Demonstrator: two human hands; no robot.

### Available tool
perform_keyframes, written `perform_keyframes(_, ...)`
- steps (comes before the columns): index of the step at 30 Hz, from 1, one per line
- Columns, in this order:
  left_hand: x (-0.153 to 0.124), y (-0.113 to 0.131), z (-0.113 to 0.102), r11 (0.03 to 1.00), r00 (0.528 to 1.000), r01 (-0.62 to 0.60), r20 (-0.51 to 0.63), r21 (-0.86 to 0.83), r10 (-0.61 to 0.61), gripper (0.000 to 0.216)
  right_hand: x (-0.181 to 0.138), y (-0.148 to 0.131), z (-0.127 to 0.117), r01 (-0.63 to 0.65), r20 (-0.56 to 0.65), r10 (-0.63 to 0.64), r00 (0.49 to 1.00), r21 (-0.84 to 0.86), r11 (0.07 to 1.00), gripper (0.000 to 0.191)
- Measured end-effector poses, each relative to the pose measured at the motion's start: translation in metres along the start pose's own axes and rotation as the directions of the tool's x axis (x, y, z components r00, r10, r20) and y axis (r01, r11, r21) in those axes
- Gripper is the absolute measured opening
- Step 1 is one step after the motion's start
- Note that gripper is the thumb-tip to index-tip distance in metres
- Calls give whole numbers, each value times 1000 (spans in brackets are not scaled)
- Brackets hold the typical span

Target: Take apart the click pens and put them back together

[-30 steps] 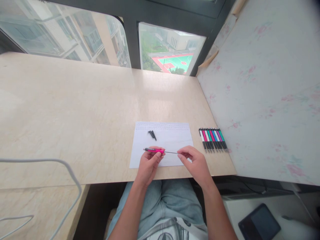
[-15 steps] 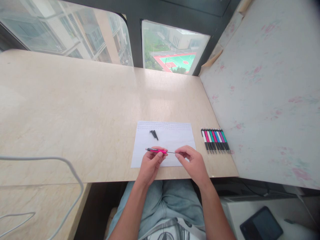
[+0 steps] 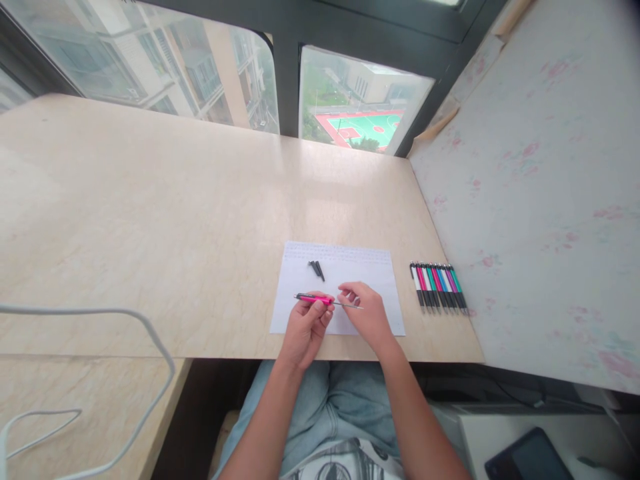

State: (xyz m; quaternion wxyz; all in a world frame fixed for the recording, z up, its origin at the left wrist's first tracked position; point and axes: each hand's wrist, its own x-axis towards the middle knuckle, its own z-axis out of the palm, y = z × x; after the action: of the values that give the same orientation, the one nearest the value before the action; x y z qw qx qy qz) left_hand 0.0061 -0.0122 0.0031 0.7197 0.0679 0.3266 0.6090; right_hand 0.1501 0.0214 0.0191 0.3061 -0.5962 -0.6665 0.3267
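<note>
A pink pen barrel with a dark end [image 3: 314, 299] lies sideways between the fingers of my left hand [image 3: 306, 330], closed around it. From the barrel's right end sticks a thin refill [image 3: 349, 305]. My right hand [image 3: 367, 312] is beside the refill, index finger and thumb apart; the refill's exposed length passes in front of its thumb area. Whether the right hand touches the refill is hard to make out. Small black pen parts [image 3: 317, 269] rest on a white sheet of paper [image 3: 350, 267] just beyond my hands.
On the right, a row of several colored pens [image 3: 439, 288] lies near the flowered wall [image 3: 540, 200]. A grey-white cable [image 3: 150, 327] loops at the left. The table's front edge runs above my lap, and a dark device [image 3: 530, 457] sits lower right.
My right hand has moved left along the refill and its fingers have come off the refill's tip. The left hand still holds the pink barrel. The whole view has shifted slightly.
</note>
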Motion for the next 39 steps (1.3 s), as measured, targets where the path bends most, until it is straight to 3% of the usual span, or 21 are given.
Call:
perform_keyframes(7,0,-1,-1,999,1000,12,18,-45,-12,23,31,-10,38,-10,-70,-19,997,-394,919,14)
perform_keyframes(13,-1,-1,1,998,999,21,29,-54,-20,22,36,-15,43,-88,-126,35,991,-448,890,9)
perform_keyframes(16,-1,0,2,999,999,30,30,-44,-29,21,35,-11,34,-130,-191,59,980,-381,915,11)
perform_keyframes(19,-2,0,4,999,999,29,29,-23,-28,19,28,-2,16,-161,-246,111,963,-193,968,13)
perform_keyframes(23,-2,-1,5,999,1000,24,18,23,-25,17,7,15,-17,-178,-206,209,956,156,971,17)
perform_keyframes(25,-2,-1,5,999,1000,21,12,49,-21,17,-7,23,-32,-197,-180,245,953,249,948,23)
perform_keyframes(32,-1,-3,4,991,1000,-10,0,131,10,16,-49,29,-68,-186,-153,254,955,360,914,18)
perform_keyframes(39,1,-5,2,986,999,-42,19,164,39,14,-56,28,-79,-112,-161,178,971,353,929,13)
